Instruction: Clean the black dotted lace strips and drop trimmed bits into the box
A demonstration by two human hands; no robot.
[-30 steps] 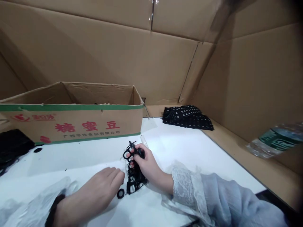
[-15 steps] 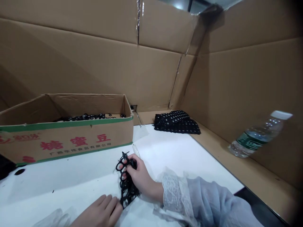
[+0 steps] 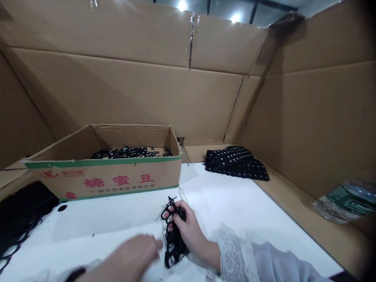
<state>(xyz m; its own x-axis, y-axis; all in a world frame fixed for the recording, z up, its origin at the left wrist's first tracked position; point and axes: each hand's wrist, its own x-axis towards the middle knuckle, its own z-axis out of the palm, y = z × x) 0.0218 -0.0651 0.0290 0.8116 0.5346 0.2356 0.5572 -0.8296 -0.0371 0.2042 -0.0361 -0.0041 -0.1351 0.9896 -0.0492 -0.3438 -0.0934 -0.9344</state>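
My right hand (image 3: 190, 229) is closed around a bunched black openwork strip (image 3: 173, 244) with loops and ring-shaped holes. Thumb and fingers pinch its upper part, and loose loops stick out past the fingertips. The strip's lower end hangs down by the white tabletop (image 3: 117, 223). To the left of the strip, my left hand (image 3: 132, 254) is smeared by motion and stands apart from it; its fingers do not show clearly. A dark band circles the left wrist.
An open cardboard box (image 3: 117, 180) holds black looped pieces. Black dotted fabric (image 3: 235, 162) lies folded at the back right. Black looped material (image 3: 23, 215) lies at the left edge. A plastic bottle (image 3: 346, 201) leans by the right wall. Cardboard walls (image 3: 141, 94) enclose the table.
My left hand has come off the strip's lower end and moved left. My right hand keeps its hold. The view has turned left, bringing more black material at the left into sight.
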